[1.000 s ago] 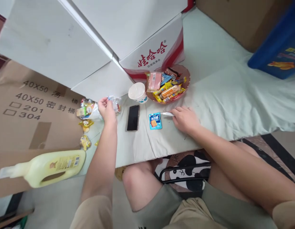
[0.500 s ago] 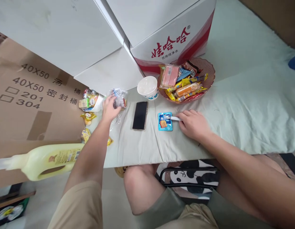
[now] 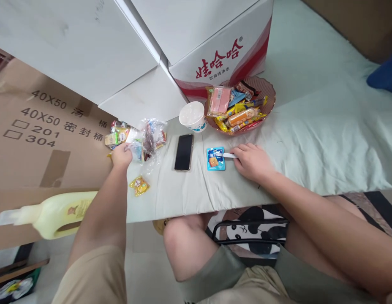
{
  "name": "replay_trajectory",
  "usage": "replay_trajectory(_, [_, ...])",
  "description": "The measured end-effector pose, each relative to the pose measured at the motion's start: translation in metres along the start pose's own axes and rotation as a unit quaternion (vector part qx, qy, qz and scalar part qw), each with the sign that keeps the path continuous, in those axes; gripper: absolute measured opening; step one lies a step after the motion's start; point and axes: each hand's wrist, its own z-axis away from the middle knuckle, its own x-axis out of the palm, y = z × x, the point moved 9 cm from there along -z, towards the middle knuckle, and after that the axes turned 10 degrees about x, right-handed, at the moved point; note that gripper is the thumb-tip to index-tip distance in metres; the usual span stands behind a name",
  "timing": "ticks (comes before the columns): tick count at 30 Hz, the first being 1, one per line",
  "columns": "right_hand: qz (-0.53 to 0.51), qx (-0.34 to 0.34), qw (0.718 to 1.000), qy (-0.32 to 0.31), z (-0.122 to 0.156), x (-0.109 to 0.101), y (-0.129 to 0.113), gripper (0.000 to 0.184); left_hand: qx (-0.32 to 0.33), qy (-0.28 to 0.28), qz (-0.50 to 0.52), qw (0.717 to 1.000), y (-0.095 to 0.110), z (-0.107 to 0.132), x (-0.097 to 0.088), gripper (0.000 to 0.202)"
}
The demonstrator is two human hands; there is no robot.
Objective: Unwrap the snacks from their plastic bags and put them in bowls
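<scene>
My left hand (image 3: 121,156) is closed at the near edge of a clear plastic bag (image 3: 151,139) with several wrapped snacks in it, and seems to pinch its film. Just beyond that hand a white cup (image 3: 132,135) lies tipped over, with wrapped snacks (image 3: 116,136) at its mouth. My right hand (image 3: 253,161) rests on the cloth, its fingers closed on a slim white stick (image 3: 228,156). The stick's tip lies over a small blue snack packet (image 3: 216,159). Between my hands lies a black phone (image 3: 183,152).
A pink ribbed bowl (image 3: 271,95) full of wrapped snacks stands beside a white paper cup (image 3: 192,116), before stacked white boxes (image 3: 221,59). One yellow snack (image 3: 139,185) lies near the cloth's front edge. A pale yellow bottle (image 3: 56,215) and a brown carton (image 3: 53,126) are at left.
My left hand has moved left and nearer, from on top of the plastic bag to its near edge, and the bag is spread toward it. My right hand stays with the stick.
</scene>
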Motion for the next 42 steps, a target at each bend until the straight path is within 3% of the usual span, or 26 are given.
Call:
replay_trajectory(4, [-0.004, -0.003, 1.000, 0.000, 0.004, 0.000, -0.004, 0.032, -0.107, 0.129, 0.097, 0.981, -0.001, 0.015, -0.037, 0.032])
replay_trajectory(7, [-0.014, -0.011, 1.000, 0.013, 0.006, 0.000, -0.010, 0.031, -0.131, 0.156, 0.187, 0.961, 0.018, 0.025, -0.049, 0.037])
replay_trajectory(9, [-0.037, -0.020, 0.999, 0.034, 0.006, -0.003, -0.013, 0.032, -0.123, 0.152, 0.229, 0.954, 0.039, 0.036, -0.047, 0.031])
replay_trajectory(12, [-0.115, -0.013, 0.991, 0.061, 0.005, -0.007, -0.013, 0.035, -0.093, 0.110, 0.283, 0.948, 0.084, 0.068, -0.015, 0.017])
replay_trajectory(14, [-0.164, 0.011, 0.984, 0.071, 0.003, -0.007, -0.006, 0.035, -0.051, 0.040, 0.290, 0.955, 0.123, 0.098, 0.025, 0.010])
replay_trajectory(17, [-0.194, 0.026, 0.977, 0.085, 0.002, -0.009, 0.002, 0.033, 0.077, -0.091, 0.203, 0.972, 0.188, 0.146, 0.084, 0.020])
replay_trajectory(19, [-0.204, 0.014, 0.976, 0.075, 0.002, -0.008, 0.002, 0.032, 0.151, -0.202, 0.169, 0.953, 0.220, 0.177, 0.117, 0.027])
replay_trajectory(21, [-0.214, 0.003, 0.975, 0.052, 0.004, -0.006, 0.001, 0.032, 0.183, -0.277, 0.175, 0.927, 0.235, 0.200, 0.133, 0.031])
replay_trajectory(25, [-0.235, -0.008, 0.971, 0.045, 0.006, -0.007, -0.004, 0.030, 0.168, -0.321, 0.227, 0.904, 0.227, 0.219, 0.136, 0.034])
replay_trajectory(30, [-0.286, -0.006, 0.958, 0.007, 0.004, 0.004, -0.012, 0.037, 0.078, -0.244, 0.217, 0.942, 0.194, 0.229, 0.138, 0.029])
replay_trajectory(32, [-0.324, -0.010, 0.946, -0.021, 0.004, 0.010, -0.015, 0.044, 0.083, -0.212, 0.205, 0.952, 0.193, 0.236, 0.138, 0.018])
replay_trajectory(35, [-0.400, -0.024, 0.916, -0.034, 0.006, 0.010, -0.019, 0.044, 0.089, -0.194, 0.227, 0.950, 0.196, 0.242, 0.137, 0.029])
replay_trajectory(40, [-0.536, -0.028, 0.843, -0.030, 0.004, -0.002, -0.015, 0.040, 0.008, -0.178, 0.394, 0.902, 0.191, 0.213, 0.140, 0.052])
replay_trajectory(42, [-0.565, -0.033, 0.824, -0.034, 0.002, -0.006, -0.014, 0.040, -0.011, -0.169, 0.411, 0.896, 0.192, 0.196, 0.147, 0.056])
